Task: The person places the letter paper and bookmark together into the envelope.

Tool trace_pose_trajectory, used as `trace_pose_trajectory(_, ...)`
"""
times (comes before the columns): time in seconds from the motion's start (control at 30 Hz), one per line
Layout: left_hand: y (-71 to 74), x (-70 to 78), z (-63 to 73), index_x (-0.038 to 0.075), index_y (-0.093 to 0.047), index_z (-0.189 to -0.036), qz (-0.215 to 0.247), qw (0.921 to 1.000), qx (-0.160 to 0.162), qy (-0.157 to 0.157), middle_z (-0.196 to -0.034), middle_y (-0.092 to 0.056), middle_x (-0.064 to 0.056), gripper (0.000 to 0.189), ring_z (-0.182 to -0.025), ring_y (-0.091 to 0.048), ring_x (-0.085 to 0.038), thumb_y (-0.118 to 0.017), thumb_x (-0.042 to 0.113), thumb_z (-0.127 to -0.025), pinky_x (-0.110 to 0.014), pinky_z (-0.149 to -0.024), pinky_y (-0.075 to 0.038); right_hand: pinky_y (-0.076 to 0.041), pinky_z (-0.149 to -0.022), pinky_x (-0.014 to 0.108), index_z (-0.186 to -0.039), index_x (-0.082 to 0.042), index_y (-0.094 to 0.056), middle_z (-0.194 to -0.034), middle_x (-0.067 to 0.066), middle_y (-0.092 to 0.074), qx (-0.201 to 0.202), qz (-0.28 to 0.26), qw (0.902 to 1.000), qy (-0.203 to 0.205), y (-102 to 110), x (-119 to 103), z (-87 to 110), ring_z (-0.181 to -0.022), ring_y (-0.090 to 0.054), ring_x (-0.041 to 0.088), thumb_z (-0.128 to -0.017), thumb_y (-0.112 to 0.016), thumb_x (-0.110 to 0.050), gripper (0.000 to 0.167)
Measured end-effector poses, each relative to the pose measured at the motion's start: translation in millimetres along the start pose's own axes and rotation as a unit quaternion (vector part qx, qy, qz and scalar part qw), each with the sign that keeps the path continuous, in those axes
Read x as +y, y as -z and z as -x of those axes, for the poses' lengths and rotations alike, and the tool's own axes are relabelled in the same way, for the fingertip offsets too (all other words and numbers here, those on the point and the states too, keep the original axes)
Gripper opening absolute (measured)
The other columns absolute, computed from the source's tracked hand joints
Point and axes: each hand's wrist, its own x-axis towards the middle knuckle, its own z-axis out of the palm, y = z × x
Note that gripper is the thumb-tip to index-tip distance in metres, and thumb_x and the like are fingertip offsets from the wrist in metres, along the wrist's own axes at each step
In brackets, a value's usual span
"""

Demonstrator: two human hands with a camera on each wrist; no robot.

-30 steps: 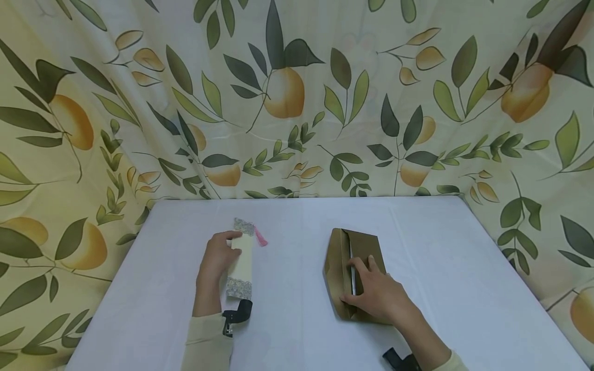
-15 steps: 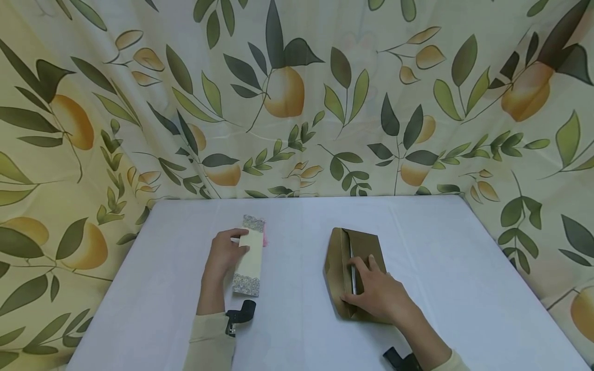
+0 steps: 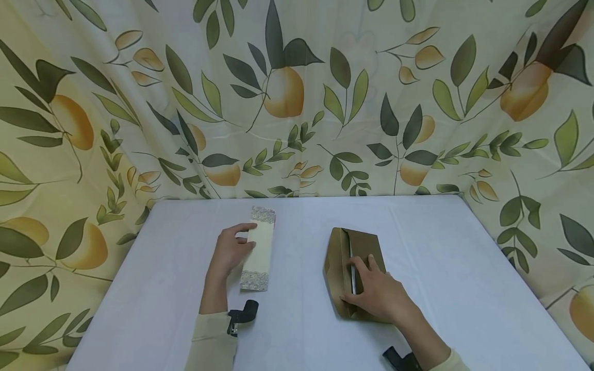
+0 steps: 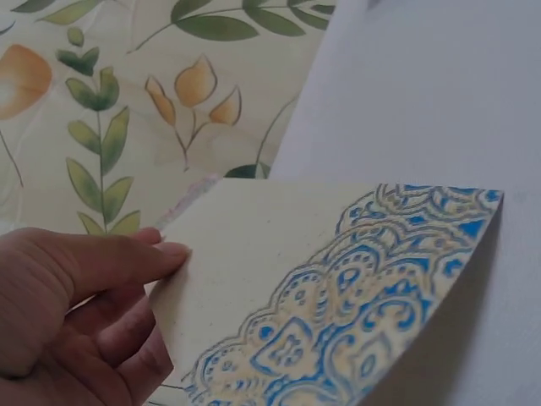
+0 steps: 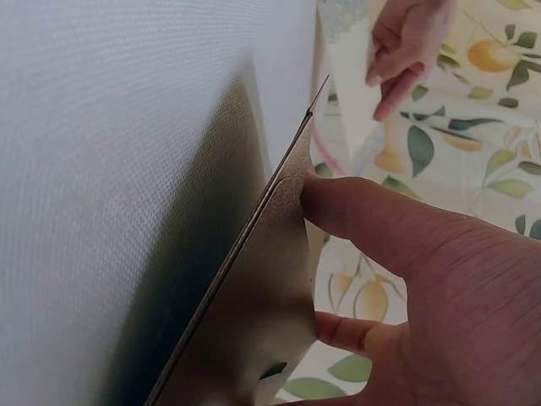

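Note:
A cream bookmark (image 3: 259,250) with ornate blue-and-gold bands at both ends is in my left hand (image 3: 230,249), pinched at its left edge between thumb and fingers. The left wrist view shows the patterned end of the bookmark (image 4: 338,296) raised, its shadow on the table. Part of its pink tassel (image 5: 325,150) shows in the right wrist view; the head view hides it. My right hand (image 3: 378,294) grips a brown-gold envelope (image 3: 337,273) at its mouth, thumb and fingers spread along the lip, which gapes. A pale strip shows within that mouth.
The white-covered table (image 3: 292,330) carries the envelope to the right of the bookmark. A fruit-and-leaf patterned curtain (image 3: 297,154) hangs behind and beside it. Black camera mounts (image 3: 244,313) are worn at both wrists.
My left hand has carried the bookmark to the right and slightly away from me. The pink tassel has gone out of sight behind it in the head view. My right hand and the envelope stay put.

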Motion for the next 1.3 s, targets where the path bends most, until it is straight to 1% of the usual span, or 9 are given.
trace_pose_trajectory(0.13, -1.5, 2.4, 1.1, 0.015, -0.071, -0.134, 0.026, 0.9994, -0.021, -0.01, -0.14, -0.059, -0.012, 0.049, -0.119, -0.063, -0.035, -0.075, -0.004, -0.089, -0.049, -0.09, -0.054, -0.052, -0.063, 0.061, -0.143, -0.018, -0.048, -0.152, 0.044, -0.03, 0.0, 0.003, 1.0, -0.002, 0, -1, 0.4, -0.095, -0.064, 0.056, -0.08, -0.086, -0.052, 0.081)
trace_pose_trajectory(0.27, -4.6, 5.5, 2.0, 0.014, -0.071, -0.134, 0.043, 0.998, -0.042, -0.018, -0.14, -0.059, -0.013, 0.05, -0.118, -0.063, -0.035, -0.076, -0.005, -0.088, -0.047, -0.088, -0.054, -0.052, -0.061, 0.059, -0.144, -0.018, -0.047, -0.152, 0.044, -0.03, 0.0, 0.005, 1.0, -0.001, -1, -1, -0.1, -0.095, -0.064, 0.056, -0.08, -0.086, -0.052, 0.082)
trace_pose_trajectory(0.4, -10.3, 9.9, 2.3, 0.012, -0.071, -0.133, 0.04, 0.9972, -0.058, -0.027, -0.138, -0.061, -0.012, 0.05, -0.111, -0.066, -0.03, -0.077, -0.005, -0.087, -0.041, -0.082, -0.055, -0.052, -0.06, 0.058, -0.145, -0.018, -0.047, -0.152, 0.044, -0.03, 0.0, 0.004, 1.0, 0.0, 0, -1, -0.1, -0.093, -0.064, 0.056, -0.08, -0.086, -0.052, 0.083)
trace_pose_trajectory(0.53, -15.1, 14.2, 3.1, 0.011, -0.071, -0.133, 0.033, 0.9959, -0.073, -0.042, -0.136, -0.062, -0.011, 0.05, -0.102, -0.067, -0.024, -0.079, -0.004, -0.086, -0.037, -0.077, -0.055, -0.052, -0.062, 0.061, -0.144, -0.018, -0.048, -0.152, 0.044, -0.03, -0.001, 0.001, 1.0, 0.0, 1, -2, 0.6, -0.094, -0.064, 0.056, -0.08, -0.086, -0.052, 0.083)
trace_pose_trajectory(0.73, -18.3, 19.3, 6.1, 0.013, -0.073, -0.131, 0.037, 0.9937, -0.09, -0.055, -0.134, -0.063, -0.008, 0.049, -0.098, -0.068, -0.021, -0.08, -0.004, -0.086, -0.036, -0.075, -0.056, -0.052, -0.06, 0.059, -0.145, -0.017, -0.048, -0.152, 0.044, -0.03, 0.0, 0.002, 1.0, 0.0, 1, -2, 0.8, -0.095, -0.063, 0.058, -0.08, -0.086, -0.05, 0.082)
trace_pose_trajectory(0.87, -20.5, 20.6, 7.0, 0.012, -0.073, -0.13, 0.037, 0.9911, -0.11, -0.064, -0.132, -0.064, -0.007, 0.046, -0.097, -0.069, -0.02, -0.079, -0.004, -0.087, -0.037, -0.076, -0.056, -0.052, -0.059, 0.057, -0.144, -0.017, -0.048, -0.152, 0.044, -0.03, 0.0, 0.002, 1.0, 0.0, 0, -2, 0.7, -0.094, -0.063, 0.059, -0.08, -0.086, -0.05, 0.082)
trace_pose_trajectory(1.03, -25.4, 21.7, 6.8, 0.015, -0.074, -0.127, 0.049, 0.9853, -0.148, -0.069, -0.126, -0.067, -0.005, 0.044, -0.095, -0.071, -0.019, -0.079, -0.003, -0.087, -0.036, -0.078, -0.057, -0.052, -0.058, 0.057, -0.144, -0.017, -0.048, -0.152, 0.045, -0.03, 0.001, 0.001, 1.0, 0.001, 0, -2, 0.4, -0.091, -0.064, 0.056, -0.08, -0.087, -0.049, 0.081)
trace_pose_trajectory(1.17, -30.9, 23.1, 7.3, 0.013, -0.074, -0.128, 0.066, 0.9778, -0.181, -0.083, -0.13, -0.066, -0.007, 0.045, -0.096, -0.071, -0.02, -0.078, -0.006, -0.087, -0.035, -0.078, -0.058, -0.053, -0.059, 0.058, -0.144, -0.017, -0.049, -0.151, 0.045, -0.03, 0.003, 0.0, 1.0, 0.0, 0, -3, 0.4, -0.092, -0.064, 0.058, -0.08, -0.087, -0.048, 0.081)
trace_pose_trajectory(1.3, -37.3, 25.0, 7.9, 0.01, -0.073, -0.129, 0.064, 0.9723, -0.203, -0.097, -0.133, -0.065, -0.008, 0.046, -0.097, -0.071, -0.019, -0.078, -0.006, -0.087, -0.034, -0.078, -0.057, -0.053, -0.06, 0.059, -0.144, -0.016, -0.049, -0.151, 0.046, -0.03, 0.003, 0.0, 1.0, -0.001, 0, -3, -0.1, -0.094, -0.063, 0.059, -0.08, -0.088, -0.047, 0.081)
